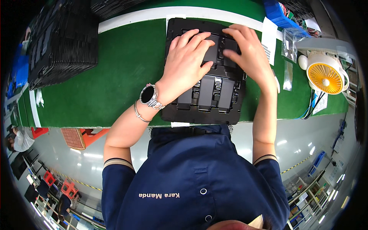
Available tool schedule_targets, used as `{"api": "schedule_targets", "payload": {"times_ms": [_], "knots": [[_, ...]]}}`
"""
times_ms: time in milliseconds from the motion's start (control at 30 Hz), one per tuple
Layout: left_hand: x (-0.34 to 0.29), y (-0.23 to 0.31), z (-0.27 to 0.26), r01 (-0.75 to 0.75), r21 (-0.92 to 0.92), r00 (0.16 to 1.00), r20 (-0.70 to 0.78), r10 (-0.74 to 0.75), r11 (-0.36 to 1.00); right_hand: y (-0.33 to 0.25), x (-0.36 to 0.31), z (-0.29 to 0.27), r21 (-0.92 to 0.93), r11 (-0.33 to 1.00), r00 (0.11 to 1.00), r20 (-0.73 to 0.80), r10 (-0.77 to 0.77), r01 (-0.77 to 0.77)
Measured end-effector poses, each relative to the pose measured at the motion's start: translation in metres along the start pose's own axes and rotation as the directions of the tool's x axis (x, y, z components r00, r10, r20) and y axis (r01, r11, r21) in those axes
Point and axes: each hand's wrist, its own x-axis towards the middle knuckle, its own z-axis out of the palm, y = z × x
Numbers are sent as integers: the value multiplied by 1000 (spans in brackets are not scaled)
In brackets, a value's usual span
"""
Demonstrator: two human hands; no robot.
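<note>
A black moulded plastic tray (201, 115) lies on the green table in front of me. Flat, dark rectangular pieces (207, 92) sit side by side in its near row of compartments. My left hand (186, 57) rests over the tray's far left part, fingers bent and apart, the thumb pointing right. Over the far right part is my right hand (248, 50), its thumb and fingers spread around a dark piece (230, 44); I cannot make out whether they touch it. My hands cover some of the far compartments.
A tall stack of black trays (65, 46) stands at the left. To the right are a white and orange fan (325, 76), clear plastic bags (289, 46), a printed sheet (269, 40) and cables. A blue bin (281, 17) is at the far right. A white strip (134, 23) runs behind the tray.
</note>
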Motion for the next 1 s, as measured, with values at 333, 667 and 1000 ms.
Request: {"api": "schedule_targets", "payload": {"times_ms": [333, 667, 1000], "knots": [[3, 0, 3, -29, -78, 994, -109, 20, 997, 20, -13, -13, 75, 986, 988, -47, -148, 151], [-7, -9, -31, 315, -775, 807, 522, -274, -548, -68, 23, -6, -135, 851, 761, -395, -515, 507], [-5, -6, -37, 285, -933, 828, 125, -547, 219, -67, 4, 13, 868, 445, 954, 96, 284, -220]]}}
